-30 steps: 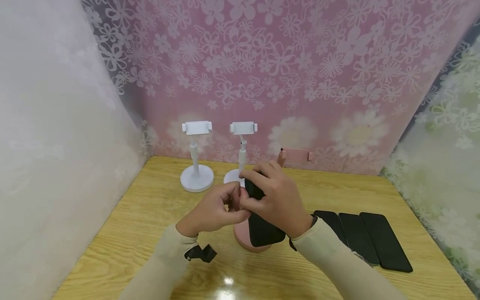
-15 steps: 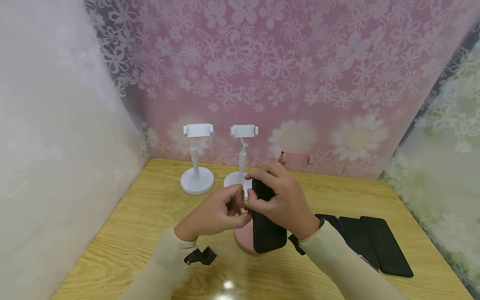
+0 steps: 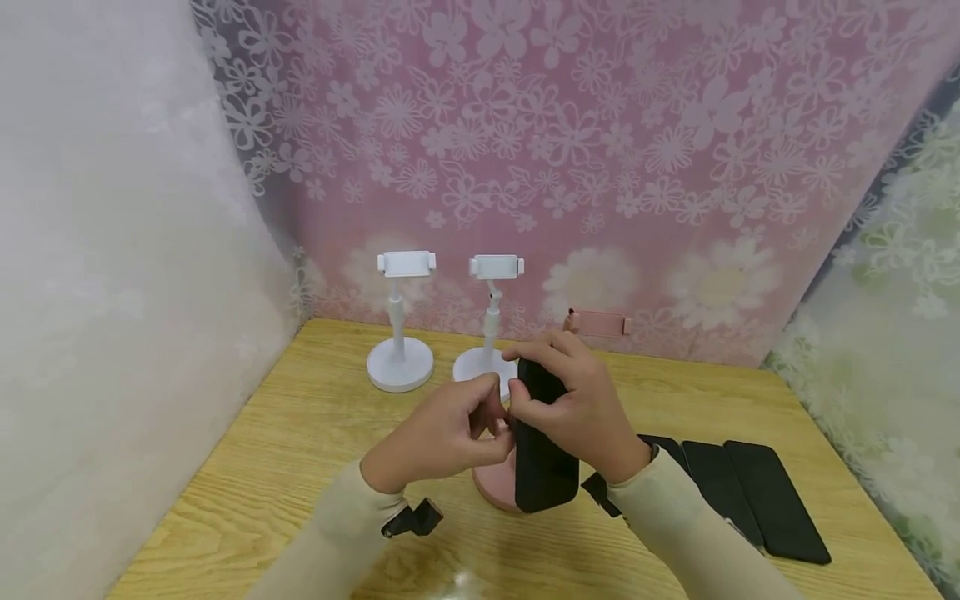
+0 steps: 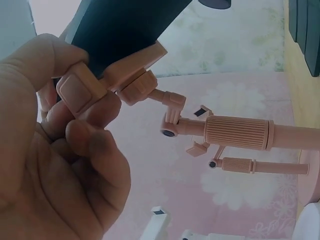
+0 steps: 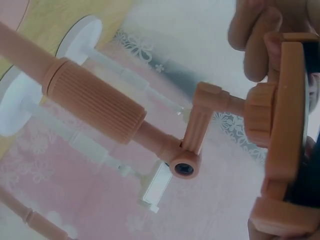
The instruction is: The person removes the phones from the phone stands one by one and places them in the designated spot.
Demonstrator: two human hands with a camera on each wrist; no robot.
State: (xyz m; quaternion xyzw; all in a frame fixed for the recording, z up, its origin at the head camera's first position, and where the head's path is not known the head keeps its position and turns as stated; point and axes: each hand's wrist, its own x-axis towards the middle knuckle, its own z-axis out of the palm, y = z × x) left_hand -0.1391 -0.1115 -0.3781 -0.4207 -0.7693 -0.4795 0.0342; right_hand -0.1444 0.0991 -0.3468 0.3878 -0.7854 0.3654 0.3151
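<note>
A black smartphone [image 3: 546, 471] stands nearly upright in front of me, and my right hand [image 3: 581, 408] grips it by its upper part. Behind it rises a pink phone stand, whose round base [image 3: 495, 482] shows below my hands. My left hand [image 3: 442, 429] pinches the end piece of the stand's clamp [image 4: 82, 90] beside the phone's edge. In the right wrist view the clamp's back [image 5: 285, 120] lies along the phone, with a ribbed knob [image 5: 260, 115] behind it. The grooved pole collar [image 4: 237, 132] shows in the left wrist view. The right fingertips behind the phone are partly hidden.
Two white phone stands [image 3: 400, 362] [image 3: 487, 358] stand at the back. A second pink stand's holder [image 3: 600, 323] shows behind my right hand. Several black phones [image 3: 776, 500] lie side by side at the right of the wooden table [image 3: 285, 467]. Floral cloth hangs around.
The phone has turned from a slant to nearly upright, and my right hand has shifted slightly right with it. My left hand stays at the clamp. The head view has shifted a little.
</note>
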